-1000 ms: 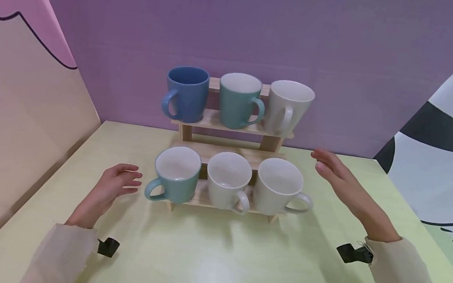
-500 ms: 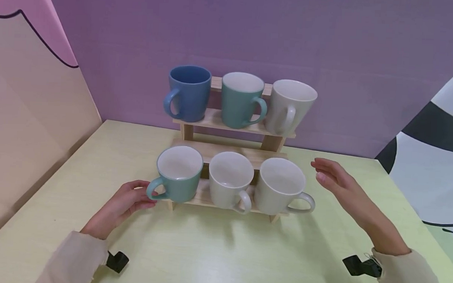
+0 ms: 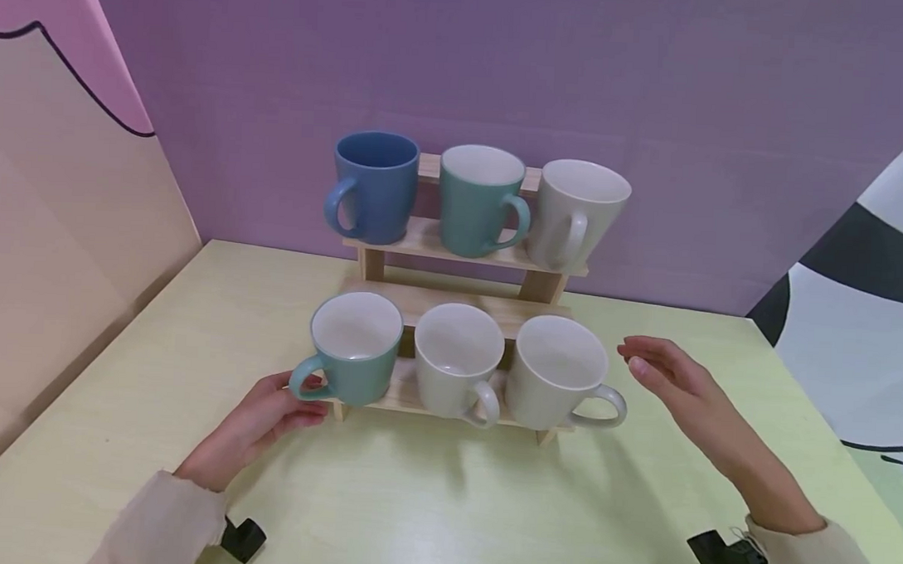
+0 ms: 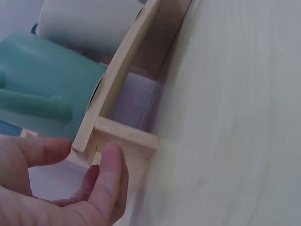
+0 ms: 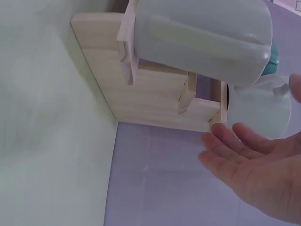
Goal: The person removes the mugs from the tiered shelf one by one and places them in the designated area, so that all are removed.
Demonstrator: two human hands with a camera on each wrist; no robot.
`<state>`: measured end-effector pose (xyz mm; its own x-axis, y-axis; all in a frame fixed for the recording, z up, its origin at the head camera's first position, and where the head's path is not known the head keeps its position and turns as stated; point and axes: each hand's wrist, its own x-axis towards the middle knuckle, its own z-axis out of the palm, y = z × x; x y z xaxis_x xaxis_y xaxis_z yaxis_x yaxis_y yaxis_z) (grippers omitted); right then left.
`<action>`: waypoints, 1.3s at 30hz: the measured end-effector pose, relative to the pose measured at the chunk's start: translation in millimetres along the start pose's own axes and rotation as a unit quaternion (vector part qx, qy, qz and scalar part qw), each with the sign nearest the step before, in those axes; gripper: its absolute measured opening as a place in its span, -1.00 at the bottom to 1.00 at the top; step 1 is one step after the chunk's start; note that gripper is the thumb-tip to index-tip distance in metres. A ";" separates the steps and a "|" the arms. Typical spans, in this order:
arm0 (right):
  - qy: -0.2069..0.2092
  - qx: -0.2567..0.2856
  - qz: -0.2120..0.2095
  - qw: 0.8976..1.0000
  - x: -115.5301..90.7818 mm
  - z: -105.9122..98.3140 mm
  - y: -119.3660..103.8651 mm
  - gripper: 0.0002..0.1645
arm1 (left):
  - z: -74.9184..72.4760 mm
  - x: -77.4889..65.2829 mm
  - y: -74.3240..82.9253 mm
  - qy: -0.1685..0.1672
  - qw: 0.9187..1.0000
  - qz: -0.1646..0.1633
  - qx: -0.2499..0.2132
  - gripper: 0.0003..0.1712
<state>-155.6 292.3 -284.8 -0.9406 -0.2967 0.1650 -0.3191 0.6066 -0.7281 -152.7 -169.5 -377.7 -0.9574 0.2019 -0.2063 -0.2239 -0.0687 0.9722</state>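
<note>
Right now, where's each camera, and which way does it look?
Head: on the head, facing forward, down at mugs and a rack; left hand, right hand, sleeves show.
Left wrist: on it, facing the teal mug and rack's left end; left hand shows.
Right wrist: on it, facing white mugs and rack's right end; right hand shows.
Both wrist views share the rack.

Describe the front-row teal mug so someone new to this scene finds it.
On the pale yellow tabletop, find the tiered light-wood stand. In its front row of three mugs, the round teal glazed mug is leftmost, nearest the left hand. Unlike that row's two white mugs, its outside is teal and its handle points left.
</note>
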 end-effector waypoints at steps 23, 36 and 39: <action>-0.044 0.055 0.024 0.997 -13.1 13.3 -11.9 -0.76 | 2.4 -4.9 -5.7 0.006 0.989 -0.003 -0.151 -0.75; -0.025 0.080 0.002 0.997 -10.9 19.6 -14.0 -0.82 | 1.6 -2.1 -9.5 0.004 0.989 0.004 -0.151 -0.80; -0.012 0.067 0.000 0.998 -9.2 21.2 -13.3 -0.82 | 1.8 -2.4 -9.5 0.007 0.989 0.004 -0.149 -0.80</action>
<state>-140.3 271.3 -290.7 -0.9374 -0.3143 0.1503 -0.2989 0.5039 -0.8104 -147.9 -167.6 -386.3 -0.9613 0.1871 -0.2024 -0.2584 -0.3561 0.8980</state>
